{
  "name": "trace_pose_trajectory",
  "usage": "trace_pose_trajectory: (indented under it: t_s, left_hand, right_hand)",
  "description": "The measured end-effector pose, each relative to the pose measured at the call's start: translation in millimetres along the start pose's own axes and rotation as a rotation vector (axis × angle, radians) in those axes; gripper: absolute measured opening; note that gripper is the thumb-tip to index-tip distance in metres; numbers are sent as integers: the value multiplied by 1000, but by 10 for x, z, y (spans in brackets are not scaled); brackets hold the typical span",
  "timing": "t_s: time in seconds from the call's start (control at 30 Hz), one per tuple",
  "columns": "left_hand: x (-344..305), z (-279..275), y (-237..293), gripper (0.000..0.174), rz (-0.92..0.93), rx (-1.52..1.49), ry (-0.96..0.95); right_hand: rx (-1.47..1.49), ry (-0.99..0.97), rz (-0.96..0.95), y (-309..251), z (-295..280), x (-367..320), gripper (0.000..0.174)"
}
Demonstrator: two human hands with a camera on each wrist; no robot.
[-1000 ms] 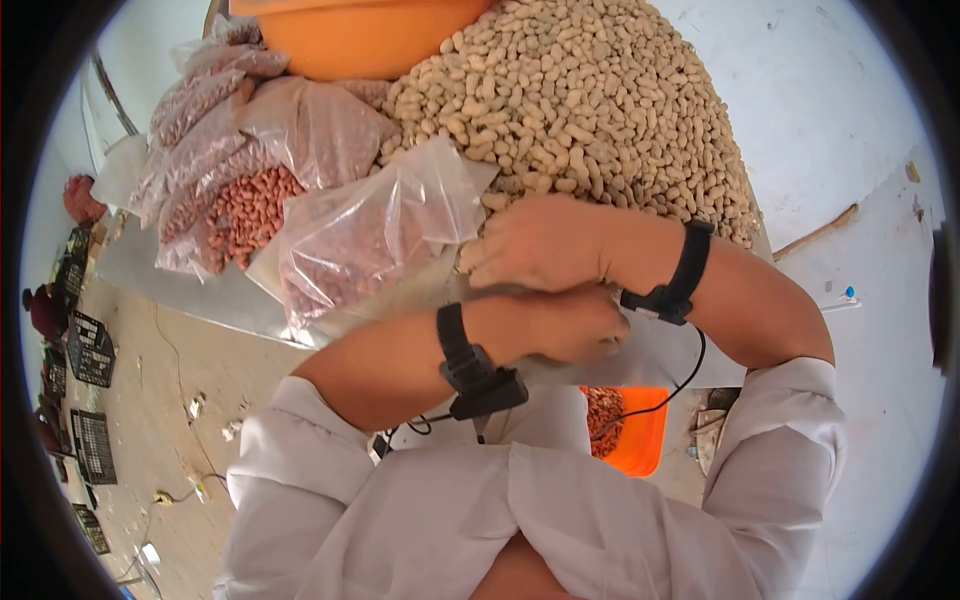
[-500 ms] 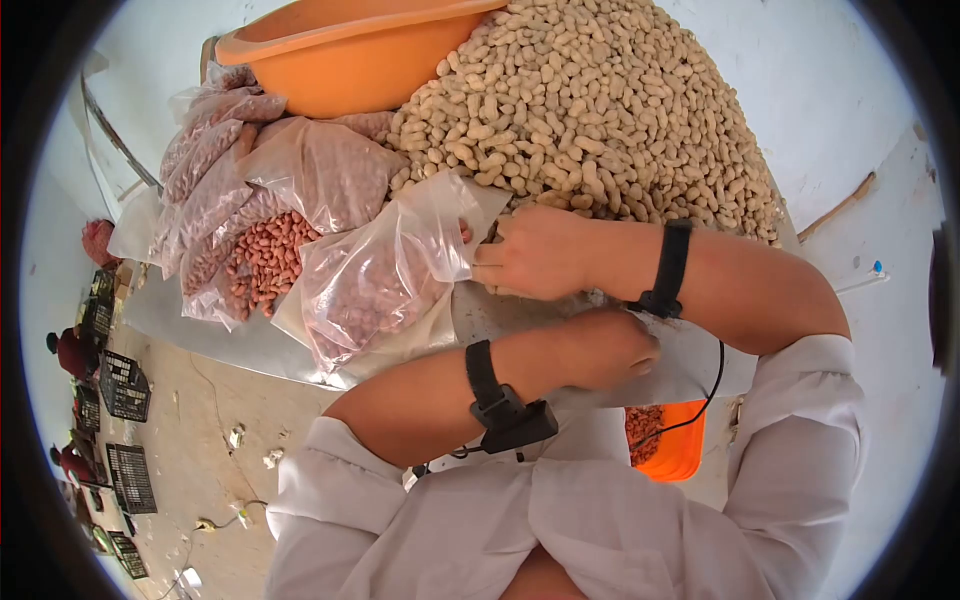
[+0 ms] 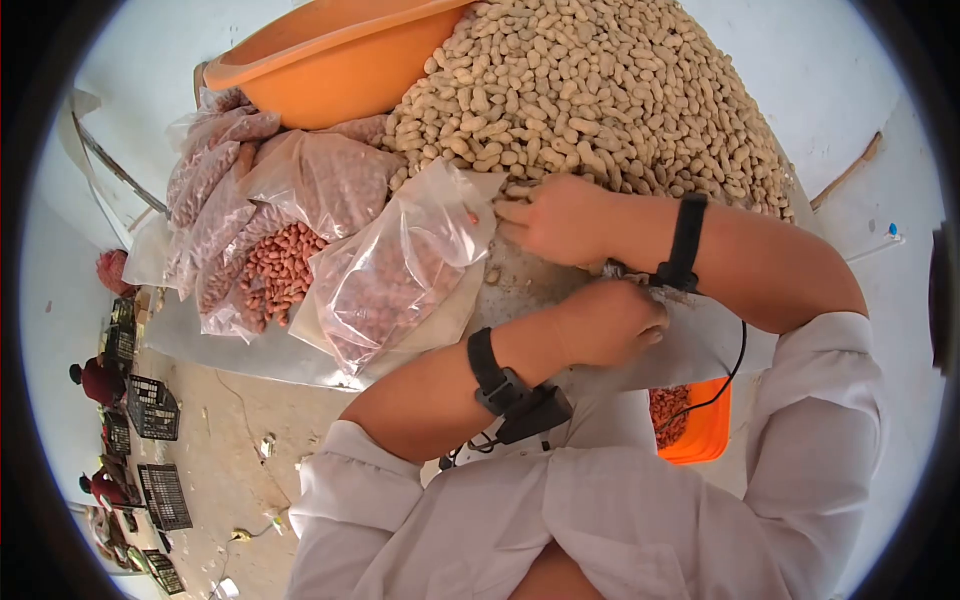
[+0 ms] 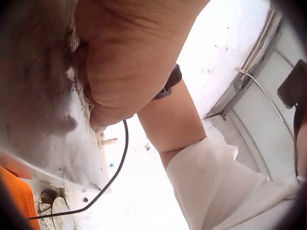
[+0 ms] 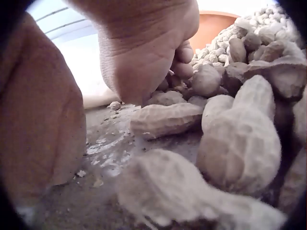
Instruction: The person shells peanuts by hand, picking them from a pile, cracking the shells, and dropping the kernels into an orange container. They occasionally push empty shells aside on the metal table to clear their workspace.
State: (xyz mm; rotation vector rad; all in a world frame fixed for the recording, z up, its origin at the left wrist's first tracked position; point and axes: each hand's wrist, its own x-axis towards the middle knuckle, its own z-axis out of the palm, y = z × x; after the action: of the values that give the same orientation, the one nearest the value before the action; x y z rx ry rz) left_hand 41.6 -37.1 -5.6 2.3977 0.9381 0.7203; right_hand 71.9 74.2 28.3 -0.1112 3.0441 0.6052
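Head: my right hand (image 3: 555, 215) at peanut pile's (image 3: 600, 90) foot, mid-worktop (image 3: 525, 290), fingers curled onto pods (image 3: 540, 170). Left hand (image 3: 610, 320) clenched at near edge. Left wrist: fist, contents hidden. Right wrist: fingertips (image 5: 184, 67) touch pods; grasp unclear.

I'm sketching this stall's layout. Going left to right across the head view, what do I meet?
Black plastic crates → clear plastic bags of red shelled peanuts → right hand → small orange plastic tub holding red peanuts.
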Motion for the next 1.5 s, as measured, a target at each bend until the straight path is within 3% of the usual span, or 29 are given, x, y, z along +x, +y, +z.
trace_pose_trajectory:
  t_s: [0.13,0.23,0.33,0.43,0.53,0.73,0.83,1.13,1.33,1.43,1.5]
  left_hand:
    - [8,-9,-23,13,60,-7,22]
    - [16,34,-45,13,66,-8,32]
    - [22,11,-33,13,53,-4,20]
    - [20,4,-25,13,35,1,13]
    - [37,0,-24,13,25,3,1]
    - [7,4,-50,13,36,-9,22]
    - [11,39,-80,14,45,-9,44]
    - [10,-26,-129,17,-39,78,66]
    - [10,-42,-187,15,-36,106,127]
    - [5,-35,-190,15,7,106,215]
    - [10,-99,-168,16,23,104,306]
  right_hand:
    - [9,-183,116,57,-45,-156,30]
    - [84,-178,167,121,-104,-285,27]
    - [101,-298,266,126,-263,-290,24]
    - [163,-158,208,108,-325,-214,24]
    - [53,-13,10,62,-215,-25,27]
    - [68,-58,67,65,-15,280,39]
    - [121,-99,182,67,-22,315,39]
    - [275,-353,381,328,-244,-146,38]
    - [245,-143,411,398,-280,-705,40]
    - [419,26,472,420,-426,-1072,48]
    - [471,-52,593,366,-557,-1381,58]
